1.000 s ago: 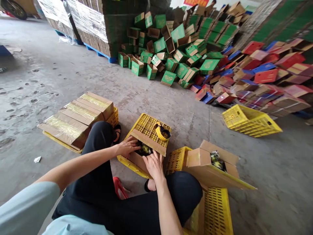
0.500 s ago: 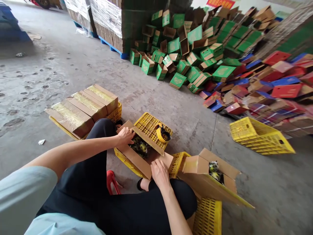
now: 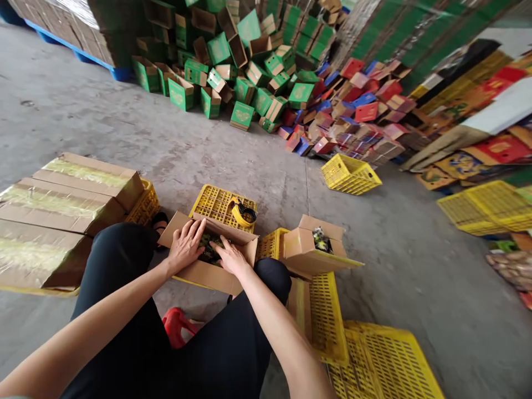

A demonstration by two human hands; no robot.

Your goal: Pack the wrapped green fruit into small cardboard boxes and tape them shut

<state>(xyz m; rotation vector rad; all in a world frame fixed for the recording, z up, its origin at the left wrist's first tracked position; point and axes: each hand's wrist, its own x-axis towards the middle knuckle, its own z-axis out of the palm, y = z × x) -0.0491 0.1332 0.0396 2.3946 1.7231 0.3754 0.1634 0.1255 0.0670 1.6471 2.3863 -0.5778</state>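
Observation:
An open cardboard carton [image 3: 216,276] sits between my knees on a yellow crate, its flaps folded out. Inside it are dark, shiny wrapped items with green-yellow patches [image 3: 209,254], partly hidden by my hands. My left hand [image 3: 187,245] lies over the carton's left side, fingers stretched across the opening. My right hand [image 3: 229,256] reaches in from the right, its fingers extended onto the contents. Just beyond, a yellow-and-black tape dispenser [image 3: 242,215] rests on an upturned yellow crate [image 3: 208,200]. Neither hand grips anything.
Taped cartons [image 3: 62,202] stand on a crate at my left. Another open carton [image 3: 305,257] with similar contents is at my right, near yellow crates [image 3: 382,354]. A red stool [image 3: 177,327] is below me. Green boxes [image 3: 242,115] and red-blue boxes [image 3: 366,111] lie heaped ahead.
The view has turned right. My left hand has moved from the far flap onto the opening, and my right hand has left the right flap and reached inside. The flaps now stand wider apart.

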